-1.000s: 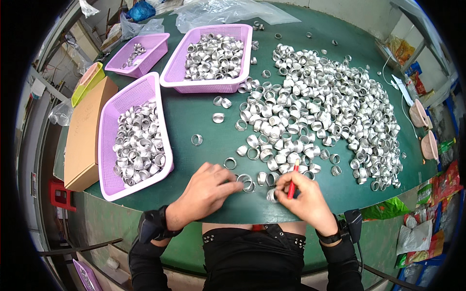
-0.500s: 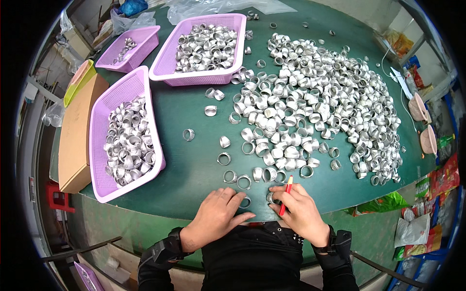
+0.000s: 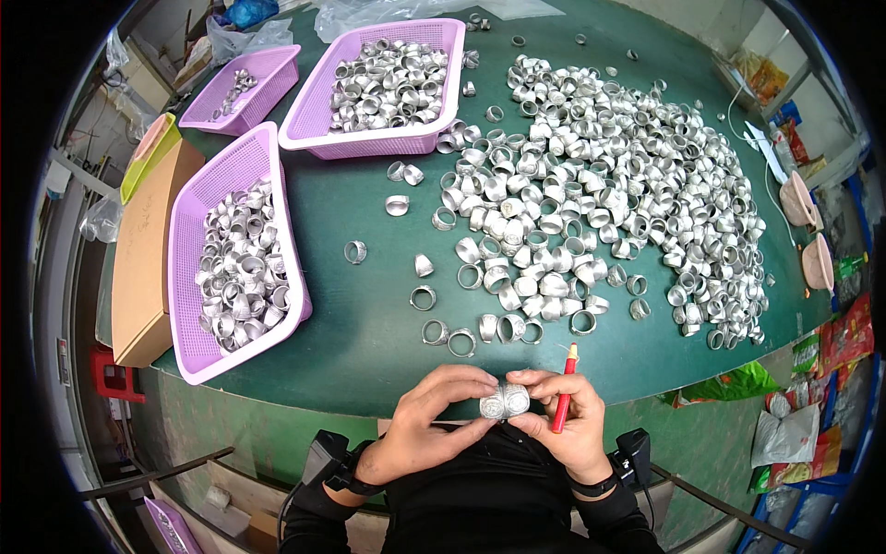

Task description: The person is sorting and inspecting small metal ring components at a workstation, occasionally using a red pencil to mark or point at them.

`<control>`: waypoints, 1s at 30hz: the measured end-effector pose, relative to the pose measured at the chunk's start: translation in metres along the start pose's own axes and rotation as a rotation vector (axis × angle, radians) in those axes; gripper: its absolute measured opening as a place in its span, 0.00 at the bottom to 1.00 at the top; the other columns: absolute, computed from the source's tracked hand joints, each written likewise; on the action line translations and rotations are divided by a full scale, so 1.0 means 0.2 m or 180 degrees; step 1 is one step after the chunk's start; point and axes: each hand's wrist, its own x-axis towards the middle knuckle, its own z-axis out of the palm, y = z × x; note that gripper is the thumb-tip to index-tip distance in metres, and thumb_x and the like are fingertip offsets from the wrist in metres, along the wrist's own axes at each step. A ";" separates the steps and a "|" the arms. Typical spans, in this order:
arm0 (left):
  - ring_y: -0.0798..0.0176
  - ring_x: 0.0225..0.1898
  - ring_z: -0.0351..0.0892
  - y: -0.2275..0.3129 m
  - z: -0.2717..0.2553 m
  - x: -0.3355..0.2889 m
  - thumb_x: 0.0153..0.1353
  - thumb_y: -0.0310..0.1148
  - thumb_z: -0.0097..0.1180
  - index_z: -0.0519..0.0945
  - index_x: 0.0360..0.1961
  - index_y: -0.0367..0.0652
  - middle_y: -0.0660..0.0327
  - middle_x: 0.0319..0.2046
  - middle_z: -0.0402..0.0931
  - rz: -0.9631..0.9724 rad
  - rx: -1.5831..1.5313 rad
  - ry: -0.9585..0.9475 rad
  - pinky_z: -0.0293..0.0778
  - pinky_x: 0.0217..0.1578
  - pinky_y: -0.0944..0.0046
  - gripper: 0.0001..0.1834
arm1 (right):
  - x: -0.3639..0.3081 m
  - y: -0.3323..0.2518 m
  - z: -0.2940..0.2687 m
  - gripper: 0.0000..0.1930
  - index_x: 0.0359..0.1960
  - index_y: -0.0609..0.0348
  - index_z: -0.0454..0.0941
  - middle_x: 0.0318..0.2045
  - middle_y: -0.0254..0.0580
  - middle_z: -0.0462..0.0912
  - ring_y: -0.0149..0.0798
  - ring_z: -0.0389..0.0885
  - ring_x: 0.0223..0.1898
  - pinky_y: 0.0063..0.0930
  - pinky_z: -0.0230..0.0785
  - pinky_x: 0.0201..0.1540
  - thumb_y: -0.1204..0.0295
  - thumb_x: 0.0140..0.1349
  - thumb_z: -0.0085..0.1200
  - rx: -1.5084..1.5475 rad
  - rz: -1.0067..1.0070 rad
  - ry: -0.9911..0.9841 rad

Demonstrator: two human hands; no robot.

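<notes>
My left hand (image 3: 434, 415) and my right hand (image 3: 558, 420) meet close to my body, just past the near edge of the green table (image 3: 360, 240). Between their fingertips they hold a small bunch of silver metal rings (image 3: 504, 401). My right hand also keeps a red pencil (image 3: 564, 389) upright between its fingers. A short row of loose rings (image 3: 480, 331) lies on the table right in front of my hands. Beyond it a big heap of the same silver rings (image 3: 600, 194) spreads over the middle and right of the table.
Three purple baskets hold rings: one at the near left (image 3: 235, 254), one at the far centre (image 3: 378, 88), a smaller one at the far left (image 3: 238, 88). A cardboard box (image 3: 148, 249) sits at the left edge. Bags and pink things line the right side.
Both hands have pulled back from the table's rings toward my body and lifted a few rings, now held between the fingertips. The red pencil stays in my right hand.
</notes>
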 end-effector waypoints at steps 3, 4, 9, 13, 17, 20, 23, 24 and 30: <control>0.59 0.44 0.72 0.00 0.01 -0.01 0.41 0.15 0.61 0.74 0.36 0.34 0.51 0.43 0.69 0.0107 -0.0124 0.0077 0.71 0.44 0.64 0.18 | 0.00 0.00 0.01 0.18 0.38 0.63 0.66 0.44 0.55 0.73 0.45 0.72 0.50 0.36 0.68 0.50 0.86 0.46 0.58 0.0255 -0.0068 0.0005; 0.59 0.44 0.72 0.00 0.01 0.00 0.41 0.15 0.61 0.74 0.36 0.34 0.51 0.43 0.69 0.0106 -0.0129 0.0072 0.71 0.44 0.64 0.18 | 0.00 0.00 0.01 0.19 0.39 0.63 0.65 0.44 0.55 0.72 0.46 0.71 0.50 0.37 0.67 0.51 0.87 0.46 0.57 0.0368 -0.0066 0.0008; 0.59 0.47 0.72 0.02 0.07 0.00 0.48 0.17 0.58 0.70 0.45 0.35 0.54 0.41 0.73 -0.0433 -0.2107 0.0404 0.71 0.47 0.63 0.21 | -0.02 0.00 0.01 0.16 0.38 0.61 0.65 0.43 0.52 0.73 0.46 0.72 0.49 0.38 0.65 0.52 0.82 0.50 0.57 0.0878 0.0194 0.0238; 0.58 0.50 0.70 -0.02 0.03 -0.03 0.51 0.14 0.52 0.66 0.49 0.31 0.51 0.45 0.69 -0.0882 -0.2947 0.0023 0.70 0.50 0.60 0.22 | -0.03 0.00 0.03 0.13 0.37 0.59 0.65 0.40 0.49 0.74 0.46 0.72 0.49 0.38 0.63 0.51 0.76 0.53 0.57 0.1455 0.0574 0.0547; 0.57 0.50 0.69 -0.01 0.03 -0.01 0.51 0.13 0.51 0.66 0.49 0.31 0.50 0.48 0.66 -0.0830 -0.3059 -0.0025 0.69 0.51 0.59 0.22 | -0.03 0.00 0.03 0.13 0.37 0.58 0.66 0.39 0.49 0.75 0.46 0.72 0.48 0.38 0.63 0.52 0.77 0.52 0.57 0.1420 0.0562 0.0556; 0.57 0.49 0.70 0.01 0.04 -0.01 0.49 0.14 0.54 0.68 0.47 0.33 0.49 0.47 0.67 -0.0790 -0.2719 0.0135 0.70 0.49 0.59 0.22 | -0.02 -0.01 0.02 0.14 0.37 0.58 0.66 0.40 0.49 0.75 0.45 0.72 0.48 0.38 0.63 0.52 0.79 0.51 0.57 0.1096 0.0400 0.0479; 0.57 0.47 0.71 0.00 0.04 -0.01 0.47 0.15 0.57 0.70 0.45 0.34 0.48 0.46 0.68 -0.0746 -0.2515 0.0243 0.70 0.47 0.59 0.21 | -0.02 -0.02 0.02 0.15 0.37 0.58 0.66 0.41 0.51 0.75 0.45 0.72 0.49 0.39 0.63 0.52 0.80 0.50 0.58 0.0808 0.0312 0.0340; 0.56 0.47 0.71 -0.01 0.03 -0.01 0.47 0.14 0.57 0.70 0.46 0.35 0.48 0.46 0.67 -0.0671 -0.2512 0.0208 0.70 0.47 0.60 0.22 | -0.02 -0.03 0.02 0.15 0.36 0.58 0.67 0.40 0.49 0.76 0.43 0.73 0.47 0.37 0.63 0.51 0.80 0.48 0.59 0.0660 0.0297 0.0372; 0.58 0.51 0.67 -0.02 0.00 -0.03 0.50 0.13 0.54 0.70 0.45 0.31 0.51 0.47 0.67 -0.0456 -0.2089 0.0208 0.68 0.50 0.61 0.19 | 0.03 -0.06 -0.07 0.14 0.32 0.59 0.70 0.35 0.41 0.80 0.41 0.75 0.37 0.32 0.65 0.43 0.78 0.44 0.62 -0.2447 -0.0396 0.0043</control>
